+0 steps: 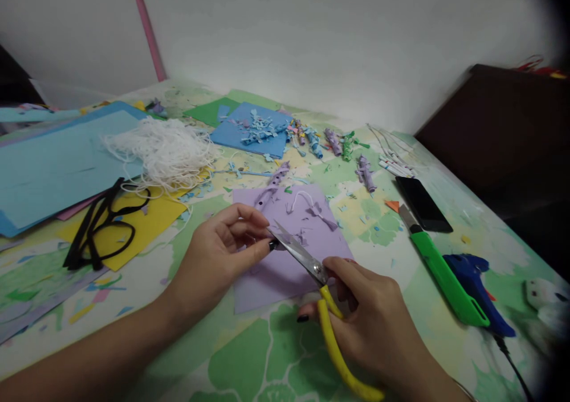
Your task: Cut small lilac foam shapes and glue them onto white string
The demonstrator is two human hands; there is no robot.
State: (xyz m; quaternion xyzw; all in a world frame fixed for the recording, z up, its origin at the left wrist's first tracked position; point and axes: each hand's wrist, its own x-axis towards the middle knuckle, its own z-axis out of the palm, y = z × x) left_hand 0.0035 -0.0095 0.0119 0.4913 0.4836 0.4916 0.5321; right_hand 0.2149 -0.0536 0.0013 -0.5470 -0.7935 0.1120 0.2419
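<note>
My right hand (369,313) is closed around the yellow handles of a pair of scissors (330,325), whose blades point up and left. The scissor tips reach the fingertips of my left hand (229,244). Its thumb and fingers are pinched together at the blades; what they hold is too small and hidden to make out. Below both hands lies a sheet of purple paper (253,289), with small purple scraps and a short white string (305,194) on it. A purple paper roll with dark spots (278,174) rests at the sheet's far edge.
White string (162,152) is heaped at left, near blue sheets (57,158) and black glasses (109,230) on yellow paper. Several fringed paper rolls (366,173) lie farther back. At right are a phone (423,203), a green utility knife (447,277) with its blade out and a blue glue gun (476,283).
</note>
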